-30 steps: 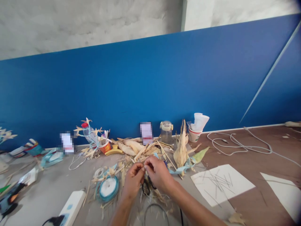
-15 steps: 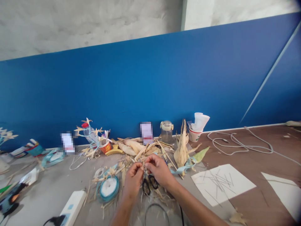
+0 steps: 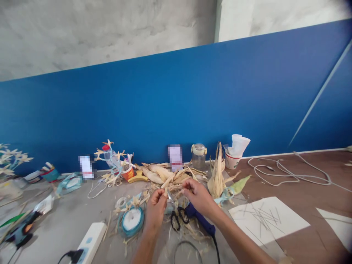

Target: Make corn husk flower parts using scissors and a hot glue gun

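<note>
My left hand is closed, thumb and forefinger pinching a small pale strip of corn husk. My right hand hovers to its right, a short gap away, with fingers curled and the fingertips near each other; whatever they may hold is too small to make out. Between and below the hands lie scissors with black handles, blades pointing away. A dark blue glue gun rests under my right hand, partly hidden by it. Beyond my fingers spreads a heap of dried corn husks.
Left of my hands lie a ribbon spool and a white power strip. At the back stand a husk-flower arrangement, a lidded jar and a paper cup. Paper with thin sticks lies right.
My hands have come apart: the right one has moved right, away from the left, which keeps the husk strip. More of the glue gun shows. The view has turned slightly left.
</note>
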A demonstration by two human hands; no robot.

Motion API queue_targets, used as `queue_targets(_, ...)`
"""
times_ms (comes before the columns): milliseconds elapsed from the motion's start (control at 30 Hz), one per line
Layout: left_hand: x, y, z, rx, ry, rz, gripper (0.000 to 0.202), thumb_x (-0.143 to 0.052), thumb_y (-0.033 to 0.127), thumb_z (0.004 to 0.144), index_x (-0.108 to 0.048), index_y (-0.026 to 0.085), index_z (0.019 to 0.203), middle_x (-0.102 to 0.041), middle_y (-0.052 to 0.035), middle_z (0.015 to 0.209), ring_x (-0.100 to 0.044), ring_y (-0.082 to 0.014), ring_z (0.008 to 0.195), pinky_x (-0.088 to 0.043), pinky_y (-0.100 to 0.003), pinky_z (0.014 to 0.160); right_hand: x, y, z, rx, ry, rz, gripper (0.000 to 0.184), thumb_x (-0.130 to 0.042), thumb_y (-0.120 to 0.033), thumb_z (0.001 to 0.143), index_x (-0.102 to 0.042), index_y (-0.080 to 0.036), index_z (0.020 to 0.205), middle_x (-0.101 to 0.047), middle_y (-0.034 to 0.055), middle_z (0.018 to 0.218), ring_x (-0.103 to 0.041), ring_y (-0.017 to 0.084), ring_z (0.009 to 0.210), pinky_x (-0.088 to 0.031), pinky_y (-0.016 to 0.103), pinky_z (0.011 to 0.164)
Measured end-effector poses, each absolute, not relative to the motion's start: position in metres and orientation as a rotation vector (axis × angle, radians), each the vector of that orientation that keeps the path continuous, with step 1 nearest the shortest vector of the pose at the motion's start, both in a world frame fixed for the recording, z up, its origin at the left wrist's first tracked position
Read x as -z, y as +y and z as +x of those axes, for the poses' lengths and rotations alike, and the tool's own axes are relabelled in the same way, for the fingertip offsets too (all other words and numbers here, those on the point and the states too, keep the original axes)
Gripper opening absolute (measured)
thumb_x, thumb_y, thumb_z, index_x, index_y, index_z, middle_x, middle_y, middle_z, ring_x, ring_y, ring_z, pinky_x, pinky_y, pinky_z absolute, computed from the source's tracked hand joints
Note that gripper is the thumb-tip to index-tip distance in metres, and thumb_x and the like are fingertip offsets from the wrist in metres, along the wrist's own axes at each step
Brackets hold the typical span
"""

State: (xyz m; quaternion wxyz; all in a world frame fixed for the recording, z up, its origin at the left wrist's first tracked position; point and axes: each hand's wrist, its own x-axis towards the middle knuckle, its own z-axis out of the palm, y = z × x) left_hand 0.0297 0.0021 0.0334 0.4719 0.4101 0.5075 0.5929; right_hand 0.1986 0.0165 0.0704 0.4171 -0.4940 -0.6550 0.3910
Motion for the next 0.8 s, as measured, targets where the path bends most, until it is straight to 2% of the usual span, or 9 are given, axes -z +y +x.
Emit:
queue_targets(133,-0.029,0.006,0.027,-1.511,1.24,0.922,0.02,-0.067,0.034,0.066,-0.054,0.018,0.071,-0.038,0.0104,0.048,-0.027,-0.0049,0.041,-0.019,-0.018,0.042,-0.074,-0.002,0.217,-0.754,-2.132,-1.604,0.009,-0.05,-0.02,0.079,-0.058,-0.017,0.078,-0.064,0.0054,0.074,-0.061,0.021,0.071,-0.041,0.03,0.064)
queue_targets(233,-0.03,0.008,0.027,-1.553,1.195,0.877,0.02,-0.067,0.031,0.064,-0.054,0.018,0.07,-0.039,0.0101,0.049,-0.029,-0.0048,0.041,-0.02,-0.019,0.042,-0.069,-0.022,0.226,-0.588,-2.301,-1.846,0.018,-0.055,-0.025,0.079,-0.062,-0.014,0.092,-0.065,0.0154,0.099,-0.065,0.029,0.086,-0.044,0.034,0.07)
queue_targets(300,-0.03,0.009,0.027,-1.581,1.162,0.854,0.019,-0.067,0.03,0.062,-0.054,0.018,0.069,-0.039,0.0102,0.049,-0.029,-0.0047,0.041,-0.02,-0.019,0.042,-0.063,-0.031,0.228,-0.522,-2.341,-1.928,0.025,-0.058,-0.024,0.078,-0.061,-0.013,0.1,-0.063,0.0184,0.106,-0.065,0.031,0.091,-0.046,0.036,0.073)
queue_targets(500,-0.028,0.012,0.026,-1.616,1.121,0.82,0.023,-0.069,0.031,0.059,-0.055,0.018,0.073,-0.045,0.0096,0.052,-0.031,-0.0039,0.04,-0.02,-0.019,0.042,-0.044,-0.038,0.225,-0.445,-2.386,-1.967,0.039,-0.061,-0.016,0.071,-0.059,-0.007,0.109,-0.063,0.021,0.108,-0.065,0.033,0.093,-0.049,0.04,0.078)
queue_targets(667,-0.028,0.012,0.026,-1.613,1.088,0.821,0.025,-0.071,0.032,0.06,-0.056,0.018,0.073,-0.046,0.0092,0.052,-0.032,-0.0035,0.04,-0.02,-0.019,0.042,-0.037,-0.035,0.228,-0.445,-2.393,-1.956,0.052,-0.058,-0.009,0.069,-0.052,-0.005,0.12,-0.065,0.0224,0.108,-0.064,0.034,0.098,-0.048,0.038,0.081)
queue_targets(800,-0.028,0.012,0.026,-1.611,1.087,0.832,0.023,-0.071,0.032,0.061,-0.056,0.018,0.072,-0.045,0.0093,0.052,-0.031,-0.0036,0.04,-0.02,-0.019,0.042,-0.033,-0.033,0.234,-0.559,-2.299,-1.944,0.045,-0.05,-0.006,0.073,-0.051,-0.009,0.118,-0.069,0.0192,0.101,-0.066,0.03,0.096,-0.046,0.033,0.078)
